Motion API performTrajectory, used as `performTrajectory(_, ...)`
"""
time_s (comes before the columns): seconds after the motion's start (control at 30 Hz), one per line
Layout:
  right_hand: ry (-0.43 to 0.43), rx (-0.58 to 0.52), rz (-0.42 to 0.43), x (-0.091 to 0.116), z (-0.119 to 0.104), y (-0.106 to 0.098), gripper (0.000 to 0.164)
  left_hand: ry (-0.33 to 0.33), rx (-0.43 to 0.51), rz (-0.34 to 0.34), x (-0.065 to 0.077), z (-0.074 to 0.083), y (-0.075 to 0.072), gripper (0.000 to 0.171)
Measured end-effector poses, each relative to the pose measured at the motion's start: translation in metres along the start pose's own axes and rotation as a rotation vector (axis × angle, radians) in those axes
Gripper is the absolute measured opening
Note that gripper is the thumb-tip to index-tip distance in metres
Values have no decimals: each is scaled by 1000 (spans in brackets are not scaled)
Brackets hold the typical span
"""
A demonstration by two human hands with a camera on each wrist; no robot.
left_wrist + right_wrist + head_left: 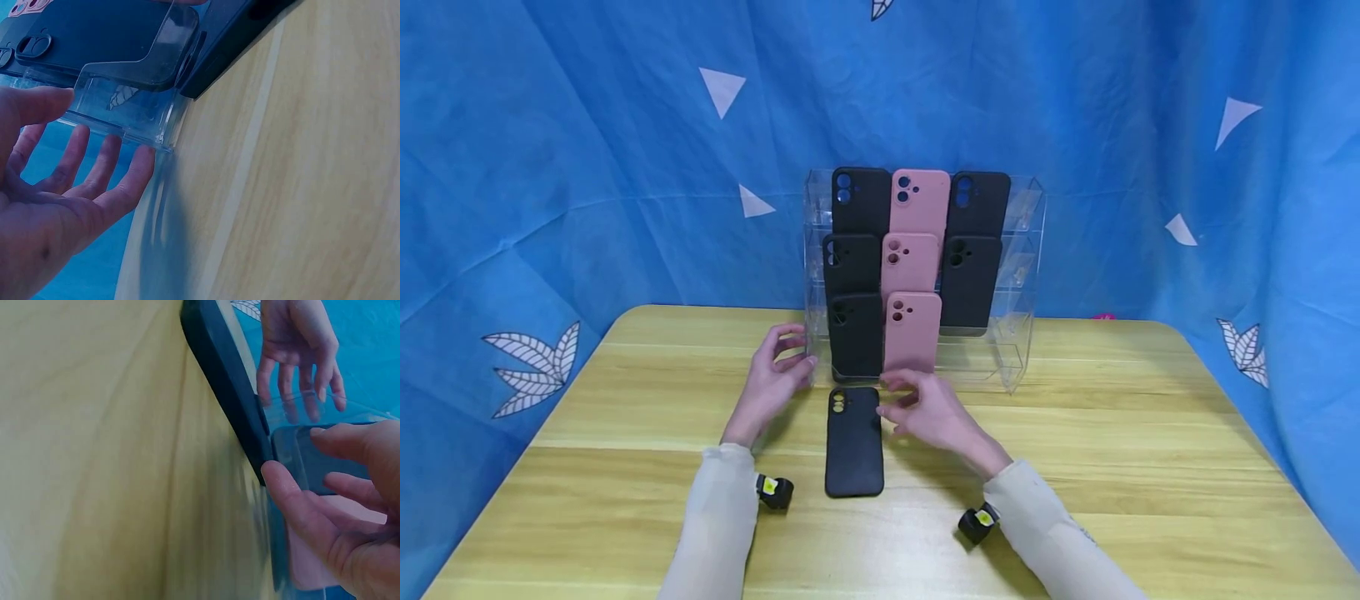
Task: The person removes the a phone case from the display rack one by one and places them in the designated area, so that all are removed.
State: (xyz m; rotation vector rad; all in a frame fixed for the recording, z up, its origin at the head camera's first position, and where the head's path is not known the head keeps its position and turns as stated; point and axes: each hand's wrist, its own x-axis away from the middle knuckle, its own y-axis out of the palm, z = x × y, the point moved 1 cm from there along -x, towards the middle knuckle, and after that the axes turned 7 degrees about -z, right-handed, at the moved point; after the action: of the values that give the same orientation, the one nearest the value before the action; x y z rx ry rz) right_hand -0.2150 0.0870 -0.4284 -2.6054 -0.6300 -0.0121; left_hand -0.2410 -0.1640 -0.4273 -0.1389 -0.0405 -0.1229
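A clear acrylic tiered stand (973, 354) holds black and pink phone cases in rows. In front of it a black phone case (854, 450) lies on the table, camera cutouts toward the stand. My left hand (771, 379) is at the stand's left side, fingers spread and fingertips right at the clear edge (125, 115). To the right of the loose case is my right hand (932, 408), fingers bent loosely. In the right wrist view a fingertip is right at the end of the black case (225, 387), with other fingers over the stand's front row.
The front row has a black case (856, 337) and a pink case (912, 333), with a bare slot at right. Higher rows hold several more, such as a pink one (919, 200). A blue patterned cloth (625, 150) hangs behind the wooden table (1135, 433).
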Motion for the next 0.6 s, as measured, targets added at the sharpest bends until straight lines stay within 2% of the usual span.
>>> performTrajectory(0.2, -82, 90, 44, 3, -2, -13, 40, -3, 4, -1, 0, 0, 0, 50)
performTrajectory(0.37, -140, 153, 106, 5, -3, -26, 42, -1, 1, 2, 0, 0, 0, 49)
performTrajectory(0.6, -189, 138, 159, 4, -3, -41, 38, -3, 2, 4, 0, 0, 1, 49)
